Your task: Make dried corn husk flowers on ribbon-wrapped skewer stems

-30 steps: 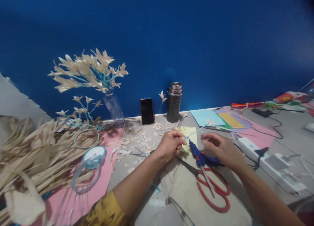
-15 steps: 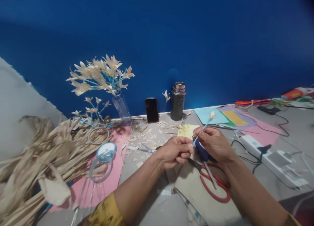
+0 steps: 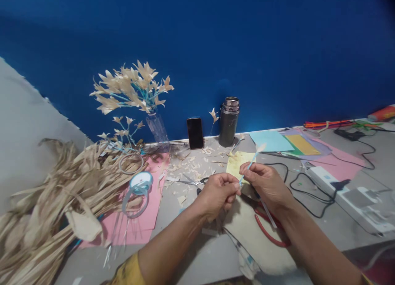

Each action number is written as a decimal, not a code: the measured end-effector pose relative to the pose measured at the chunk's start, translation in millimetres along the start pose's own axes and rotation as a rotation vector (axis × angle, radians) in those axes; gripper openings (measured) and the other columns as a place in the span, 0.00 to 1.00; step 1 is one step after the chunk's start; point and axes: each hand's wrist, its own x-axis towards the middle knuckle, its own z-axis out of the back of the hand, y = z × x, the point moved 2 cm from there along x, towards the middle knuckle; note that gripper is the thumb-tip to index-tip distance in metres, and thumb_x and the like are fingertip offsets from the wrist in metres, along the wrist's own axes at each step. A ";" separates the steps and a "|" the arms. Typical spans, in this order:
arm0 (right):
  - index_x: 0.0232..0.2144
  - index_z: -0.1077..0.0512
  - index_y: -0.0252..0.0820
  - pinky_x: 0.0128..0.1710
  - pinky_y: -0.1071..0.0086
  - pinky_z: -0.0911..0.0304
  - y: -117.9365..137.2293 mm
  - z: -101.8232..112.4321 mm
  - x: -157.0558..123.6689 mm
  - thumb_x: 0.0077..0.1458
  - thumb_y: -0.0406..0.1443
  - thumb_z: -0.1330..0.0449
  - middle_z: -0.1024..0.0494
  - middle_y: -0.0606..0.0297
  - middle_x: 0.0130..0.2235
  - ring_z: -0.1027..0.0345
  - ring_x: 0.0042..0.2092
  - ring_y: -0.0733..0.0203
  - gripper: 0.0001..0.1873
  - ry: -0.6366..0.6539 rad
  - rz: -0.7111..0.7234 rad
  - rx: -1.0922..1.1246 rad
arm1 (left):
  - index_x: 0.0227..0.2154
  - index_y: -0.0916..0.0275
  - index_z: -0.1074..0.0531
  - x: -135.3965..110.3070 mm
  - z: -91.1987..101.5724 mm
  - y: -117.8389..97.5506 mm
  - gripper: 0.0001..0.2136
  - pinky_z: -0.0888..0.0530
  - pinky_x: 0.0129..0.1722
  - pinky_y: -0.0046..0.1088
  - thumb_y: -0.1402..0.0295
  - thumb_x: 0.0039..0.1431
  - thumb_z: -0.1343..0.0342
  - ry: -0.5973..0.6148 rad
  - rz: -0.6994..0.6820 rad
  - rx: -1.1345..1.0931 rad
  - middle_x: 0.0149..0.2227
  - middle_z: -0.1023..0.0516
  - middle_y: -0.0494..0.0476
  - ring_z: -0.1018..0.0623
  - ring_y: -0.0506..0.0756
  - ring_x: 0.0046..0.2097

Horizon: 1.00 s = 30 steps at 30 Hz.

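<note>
Both my hands meet over the middle of the table on a thin blue stem with a small tan husk flower at its tip. My right hand pinches the stem and holds it slanting up to the right. My left hand is closed at the stem's lower end, fingertips against those of the right hand. Under them lie a yellow paper sheet and red-handled scissors, partly hidden by my right wrist.
A vase of husk flowers, a phone and a dark flask stand by the blue wall. Dried husks pile at the left, with tape rolls on pink paper. Small scissors, coloured sheets and a power strip lie around.
My right hand came from the table to the stem and gripped it beside the left hand. The view shifted, and the blue glue gun by the scissors is hidden now.
</note>
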 end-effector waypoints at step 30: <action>0.31 0.21 0.43 0.37 0.65 0.33 -17.5 -19.9 -42.5 0.48 0.44 0.30 0.20 0.62 0.34 0.29 0.35 0.55 0.12 0.208 -0.119 -0.089 | 0.28 0.62 0.32 -58.2 17.8 36.2 0.11 0.44 0.19 0.22 0.63 0.50 0.36 -0.179 -0.054 0.050 0.21 0.33 0.46 0.41 0.44 0.19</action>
